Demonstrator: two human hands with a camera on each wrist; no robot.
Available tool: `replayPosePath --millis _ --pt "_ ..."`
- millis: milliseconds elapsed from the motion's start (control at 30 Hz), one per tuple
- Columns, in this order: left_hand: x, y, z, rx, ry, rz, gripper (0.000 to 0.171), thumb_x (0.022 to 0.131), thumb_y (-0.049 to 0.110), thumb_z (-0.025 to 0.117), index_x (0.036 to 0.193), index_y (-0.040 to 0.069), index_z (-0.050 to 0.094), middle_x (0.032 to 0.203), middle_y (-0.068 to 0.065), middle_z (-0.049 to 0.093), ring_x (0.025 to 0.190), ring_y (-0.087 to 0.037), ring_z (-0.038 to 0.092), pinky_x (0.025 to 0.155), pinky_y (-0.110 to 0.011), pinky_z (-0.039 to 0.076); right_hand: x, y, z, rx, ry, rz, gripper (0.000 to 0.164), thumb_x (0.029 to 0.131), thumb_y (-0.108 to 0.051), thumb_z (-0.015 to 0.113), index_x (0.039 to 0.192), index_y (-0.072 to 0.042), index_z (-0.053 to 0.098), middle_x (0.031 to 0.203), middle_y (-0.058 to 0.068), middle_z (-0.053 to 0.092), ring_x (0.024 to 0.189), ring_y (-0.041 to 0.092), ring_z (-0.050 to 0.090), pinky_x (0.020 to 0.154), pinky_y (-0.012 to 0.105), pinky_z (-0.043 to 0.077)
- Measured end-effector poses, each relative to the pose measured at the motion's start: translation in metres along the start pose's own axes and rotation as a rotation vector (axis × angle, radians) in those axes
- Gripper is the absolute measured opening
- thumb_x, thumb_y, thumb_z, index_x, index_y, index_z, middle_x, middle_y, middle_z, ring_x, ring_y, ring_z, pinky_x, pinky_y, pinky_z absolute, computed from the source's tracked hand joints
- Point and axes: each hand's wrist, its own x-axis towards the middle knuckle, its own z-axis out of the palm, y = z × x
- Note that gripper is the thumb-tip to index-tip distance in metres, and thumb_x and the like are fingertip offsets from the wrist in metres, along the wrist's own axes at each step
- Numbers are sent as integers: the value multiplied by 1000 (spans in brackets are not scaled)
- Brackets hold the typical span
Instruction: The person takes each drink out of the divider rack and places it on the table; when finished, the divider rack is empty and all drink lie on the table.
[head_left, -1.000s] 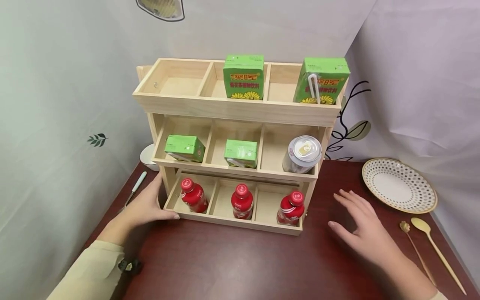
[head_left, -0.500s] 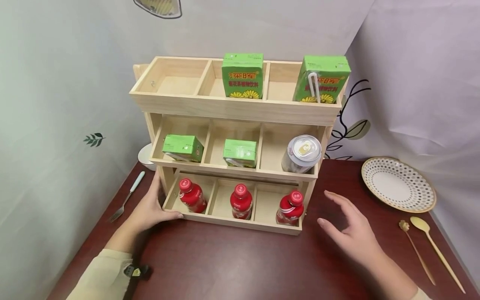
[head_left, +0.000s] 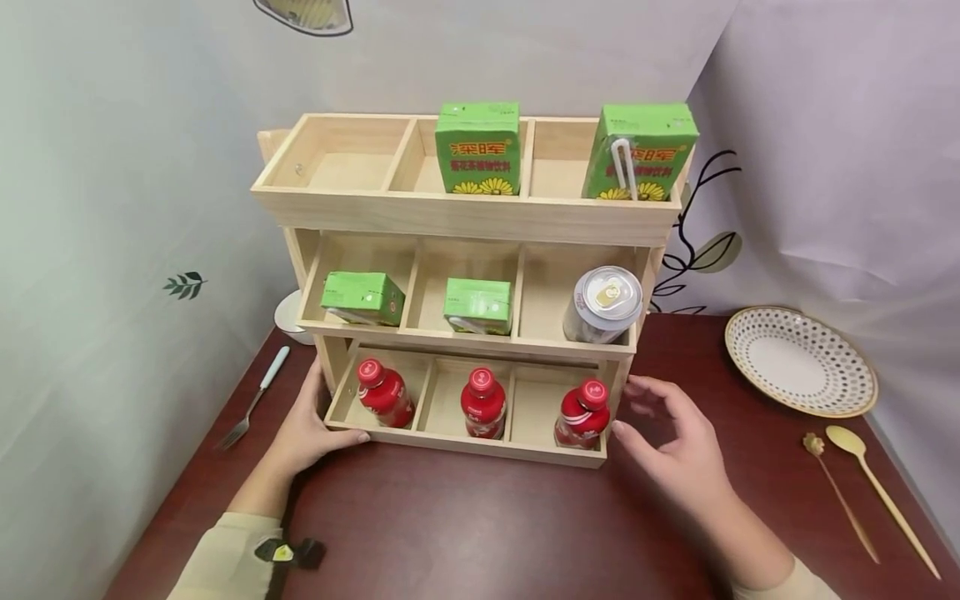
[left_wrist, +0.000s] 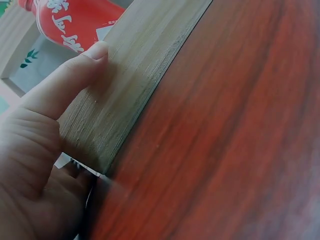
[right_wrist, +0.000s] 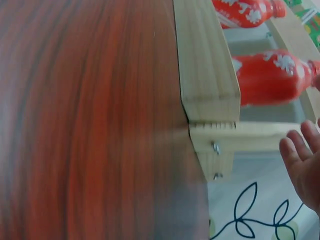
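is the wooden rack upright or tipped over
Upright: the wooden rack stands on the table, its three tiers stacked one above another.

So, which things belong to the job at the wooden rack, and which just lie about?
Likely in the job:
wooden rack, gripped by left hand, with right hand close by
red bottles, green cartons and silver can in it

Apparently lying about:
fork
white bowl
spotted plate
gold spoon
flower-ended gold utensil

Can't see left hand (head_left: 303, 427) fingertips, bar thumb, past rack (head_left: 465, 215) side. Can't confirm right hand (head_left: 678, 450) contact with rack; cut off by right edge in right wrist view. Can't read can (head_left: 606, 307) print. Can't see all of white bowl (head_left: 288, 317) behind rack.
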Motion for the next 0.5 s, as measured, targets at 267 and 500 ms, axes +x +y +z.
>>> replayPosePath --millis 267,500 --pt "-1 -7 1 -15 23 -14 131 53 -8 91 156 19 14 154 -14 25 136 -33 30 103 -26 34 -1 -10 24 -84 144 -95 56 64 2 86 115 -2 63 106 8 66 86 19 64 82 18 48" --pt "-3 -9 1 -5 36 14 131 52 -10 91 156 16 14 153 -18 24 135 -37 28 101 -22 34 -1 -38 36 -40 59 -4 67 61 5 88 121 4 57 116 9 64 95 15 66 86 26 50"
